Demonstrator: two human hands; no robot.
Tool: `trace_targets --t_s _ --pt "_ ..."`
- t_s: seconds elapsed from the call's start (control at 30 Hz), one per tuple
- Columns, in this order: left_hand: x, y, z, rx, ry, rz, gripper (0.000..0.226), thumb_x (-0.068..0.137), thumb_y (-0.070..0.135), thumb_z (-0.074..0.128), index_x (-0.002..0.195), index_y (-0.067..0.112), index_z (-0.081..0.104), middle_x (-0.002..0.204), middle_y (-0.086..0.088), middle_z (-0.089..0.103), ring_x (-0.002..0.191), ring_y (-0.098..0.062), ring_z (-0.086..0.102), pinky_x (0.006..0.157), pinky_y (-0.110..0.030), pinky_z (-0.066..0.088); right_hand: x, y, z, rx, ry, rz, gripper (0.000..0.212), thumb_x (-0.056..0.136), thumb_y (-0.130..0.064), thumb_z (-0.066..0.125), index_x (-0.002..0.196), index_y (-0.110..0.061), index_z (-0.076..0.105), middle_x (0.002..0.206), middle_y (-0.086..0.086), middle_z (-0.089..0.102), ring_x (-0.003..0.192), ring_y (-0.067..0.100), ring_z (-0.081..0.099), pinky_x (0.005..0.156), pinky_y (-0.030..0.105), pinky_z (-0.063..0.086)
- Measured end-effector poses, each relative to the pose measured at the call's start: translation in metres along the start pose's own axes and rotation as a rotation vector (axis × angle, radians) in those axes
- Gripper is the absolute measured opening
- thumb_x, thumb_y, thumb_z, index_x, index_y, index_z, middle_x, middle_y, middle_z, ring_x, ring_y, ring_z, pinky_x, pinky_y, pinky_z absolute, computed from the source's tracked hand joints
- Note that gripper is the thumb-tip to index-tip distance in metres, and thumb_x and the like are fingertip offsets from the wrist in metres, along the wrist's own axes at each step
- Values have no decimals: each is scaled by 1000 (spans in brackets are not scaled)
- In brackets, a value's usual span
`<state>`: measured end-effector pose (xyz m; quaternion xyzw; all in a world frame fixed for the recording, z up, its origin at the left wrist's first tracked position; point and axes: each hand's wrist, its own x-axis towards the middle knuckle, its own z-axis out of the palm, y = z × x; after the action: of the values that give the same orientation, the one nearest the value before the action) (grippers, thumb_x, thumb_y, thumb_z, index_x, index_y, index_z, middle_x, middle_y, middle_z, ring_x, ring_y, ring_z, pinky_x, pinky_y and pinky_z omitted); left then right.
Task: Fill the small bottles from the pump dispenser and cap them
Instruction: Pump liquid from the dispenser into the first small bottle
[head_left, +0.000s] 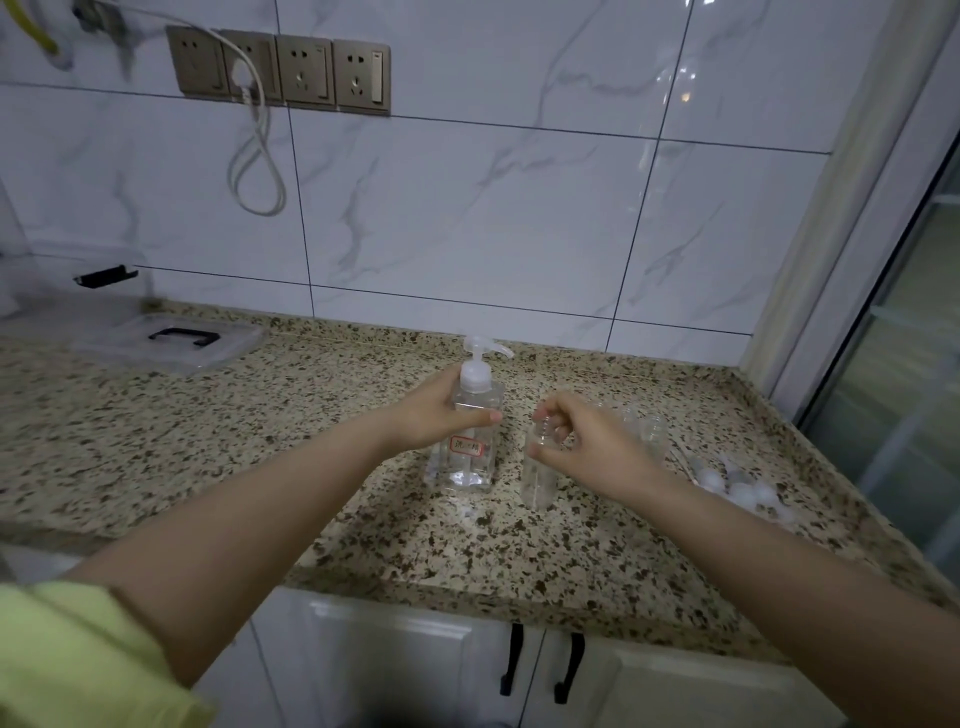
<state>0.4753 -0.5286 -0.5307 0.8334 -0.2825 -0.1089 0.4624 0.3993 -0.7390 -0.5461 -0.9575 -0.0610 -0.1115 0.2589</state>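
- The left hand (441, 413) is wrapped around the upper body of the pump dispenser (467, 431), fingers behind it and the thumb across the front, just above the label.
- The dispenser stands upright on the speckled counter (208, 441), near the middle, its spout pointing right.
- The right hand (582, 436) pinches the neck of 1 small clear bottle (540, 475) between thumb and curled fingers; the bottle is upright, just right of the dispenser, its base at or close to the counter.
- More clear bottles (652, 428) stand behind that hand, partly hidden.
- A heap of white caps (743, 491) lies on the counter farther right.
- A clear lid with a black handle (176, 338) rests far left, by the wall.
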Motion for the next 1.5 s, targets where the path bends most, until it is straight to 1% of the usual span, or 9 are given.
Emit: trace_targets --t_s 0.3,0.43,0.67,0.8,0.93,1.07,1.17,1.33,1.5 --pt "5 1 -3 25 -5 -26 66 88 36 70 142 19 37 141 -5 49 125 -22 51 98 -34 45 -9 3 34 530 21 187 40 85 -29 77 121 -33 60 109 -20 63 104 1 60 93 21 51" --pt "6 8 -14 2 -88 -82 77 89 44 65 152 19 28 151 -4 42 129 -20 46 102 -34 39 -5 2 41 648 70 281 41 89 -30 72 129 -23 64 125 -7 66 122 16 60 108 46 50" --pt "25 16 -18 -208 322 20 59 96 64 39 142 27 47 138 6 54 125 -19 54 105 -40 42 -13 5 50 755 76 279 54 79 -57 62 124 -27 58 129 -6 67 121 20 64 106 53 51" --pt "31 15 1 -209 263 69 46 102 51 36 131 19 53 107 6 66 88 -4 65 67 -14 52 -15 8 52 805 77 267 31 92 -45 61 119 -32 54 120 -16 66 114 8 64 85 29 55" --pt "37 11 16 -174 408 130 36 103 43 40 105 11 57 86 1 66 70 2 62 67 -12 45 -15 15 53 792 67 250 55 88 -48 61 137 -27 49 133 -8 64 119 2 61 80 14 47" --pt "42 12 25 -159 512 128 24 102 42 44 99 20 54 85 -3 67 78 -18 67 69 -21 52 -12 16 54 763 42 216 46 94 -40 61 138 -39 46 128 -23 60 116 -6 59 87 12 50" --pt "44 12 27 -153 543 126 25 102 42 44 100 20 55 84 -4 68 76 -16 66 62 -7 46 -11 18 61 714 50 211 44 98 -28 63 140 -32 52 127 -23 64 119 -3 60 99 27 55" --pt "41 11 19 -262 439 99 44 103 51 35 111 16 60 86 1 72 81 -13 70 81 -33 55 -3 5 56 731 207 135 27 98 -32 60 119 -48 54 115 -24 66 110 -7 63 85 17 55" --pt "45 27 -6 -555 408 -32 57 105 52 22 119 13 61 105 -8 74 95 -22 69 76 -31 55 10 -5 51 672 338 78 31 98 -39 60 127 -41 52 111 -15 67 96 -7 65 83 20 58"
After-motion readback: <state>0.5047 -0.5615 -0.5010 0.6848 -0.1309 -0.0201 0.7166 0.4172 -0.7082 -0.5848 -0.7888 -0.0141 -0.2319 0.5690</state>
